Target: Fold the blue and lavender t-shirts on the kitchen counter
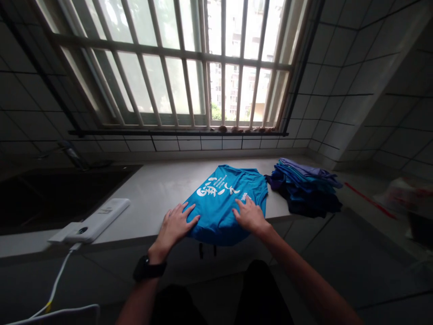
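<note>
A blue shirt (219, 212) with white printed characters lies spread on the pale counter, its near edge hanging over the front. My left hand (177, 221) rests with fingers apart on the shirt's left side; a black watch (149, 269) is on that wrist. Over on the right part of the cloth, my right hand (249, 214) lies with its fingers spread near a small white print. Neither hand grips the fabric visibly. Just right of the shirt sits a stack of folded clothes (304, 187) in blue, purple and dark tones.
A dark sink (67, 194) with a faucet (72, 153) is at the left. On the counter (149, 194) near it lies a white power bank (101, 220) with a white cable (61, 271). A barred window (189, 63) is behind. A plastic bag (402, 194) sits far right.
</note>
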Motion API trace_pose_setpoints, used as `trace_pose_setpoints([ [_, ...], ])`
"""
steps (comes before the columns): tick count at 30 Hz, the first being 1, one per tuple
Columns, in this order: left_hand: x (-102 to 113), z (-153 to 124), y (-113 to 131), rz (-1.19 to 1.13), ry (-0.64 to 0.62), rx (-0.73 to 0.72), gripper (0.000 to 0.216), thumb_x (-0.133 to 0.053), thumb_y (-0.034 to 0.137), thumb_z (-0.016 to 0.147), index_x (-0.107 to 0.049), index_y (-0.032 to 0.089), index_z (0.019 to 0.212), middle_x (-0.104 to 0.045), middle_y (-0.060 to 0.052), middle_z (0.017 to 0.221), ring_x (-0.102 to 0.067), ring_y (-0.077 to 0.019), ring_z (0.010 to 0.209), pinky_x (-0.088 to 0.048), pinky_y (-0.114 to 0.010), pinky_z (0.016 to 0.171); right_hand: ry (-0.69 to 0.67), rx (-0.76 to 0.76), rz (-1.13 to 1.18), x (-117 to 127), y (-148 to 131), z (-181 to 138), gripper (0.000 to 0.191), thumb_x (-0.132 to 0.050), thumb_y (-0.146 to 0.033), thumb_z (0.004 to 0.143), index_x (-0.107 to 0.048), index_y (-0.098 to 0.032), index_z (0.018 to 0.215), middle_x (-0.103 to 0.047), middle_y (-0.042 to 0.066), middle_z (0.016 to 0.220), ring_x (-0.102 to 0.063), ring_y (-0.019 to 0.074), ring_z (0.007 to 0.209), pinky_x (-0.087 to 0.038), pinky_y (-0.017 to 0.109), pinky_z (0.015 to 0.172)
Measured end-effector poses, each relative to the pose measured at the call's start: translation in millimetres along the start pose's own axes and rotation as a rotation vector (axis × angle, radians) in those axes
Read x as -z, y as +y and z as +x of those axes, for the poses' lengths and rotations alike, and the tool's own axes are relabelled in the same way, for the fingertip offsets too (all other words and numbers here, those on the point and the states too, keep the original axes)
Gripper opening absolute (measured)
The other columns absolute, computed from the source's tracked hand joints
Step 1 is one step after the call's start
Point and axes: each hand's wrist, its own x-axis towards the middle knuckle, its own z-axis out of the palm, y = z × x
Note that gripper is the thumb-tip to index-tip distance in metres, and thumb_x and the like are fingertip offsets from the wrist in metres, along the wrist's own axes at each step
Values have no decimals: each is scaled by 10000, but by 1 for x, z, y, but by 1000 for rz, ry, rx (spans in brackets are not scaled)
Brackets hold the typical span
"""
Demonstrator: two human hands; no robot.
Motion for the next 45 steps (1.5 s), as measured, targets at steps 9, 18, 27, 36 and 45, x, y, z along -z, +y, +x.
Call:
trace_pose_setpoints([
  [9,-17,-26,29,74,74,37,564,-409,492,1030,-601,207,1478,-600,-181,1488,-600,-363,1297,-530,-510,1013,-65,136,-14,-10,53,7,564,-332,-426,1105,-345,-256,1643,-232,124,1728,-202,323,1597,-227,509,1257],
  [18,-40,-46,17,-10,236,-412,697,-731,433,856,-546,259,1506,-520,-143,1575,-501,-350,1427,-468,-472,1117,440,264,151,-29,73,-40,412,-454,-203,1026,-644,-203,1392,-614,153,1449,-572,269,1341,-461,439,1118],
  [27,-55,-30,-3,46,427,-546,574,-450,-5,895,-659,276,1348,-739,-109,1265,-693,-251,1148,-542,-383,925,758,425,3,-123,71,-48,605,-562,-36,903,-561,-241,1473,-589,121,1492,-470,278,1454,-385,488,1206],
  [36,-14,-53,-7,10,542,-486,491,-431,3,902,-651,210,1289,-746,-59,887,-699,-198,751,-562,-316,737,774,643,255,-82,79,-46,499,-451,34,897,-686,-244,1238,-746,79,1158,-681,221,1136,-531,408,1040],
  [45,2,-87,32,-478,284,-599,365,-445,210,1000,-686,248,1273,-784,-71,1116,-753,-193,980,-610,-293,857,327,337,590,-13,110,-103,667,-420,10,666,-640,-267,1230,-739,48,1170,-699,236,1112,-549,367,972],
])
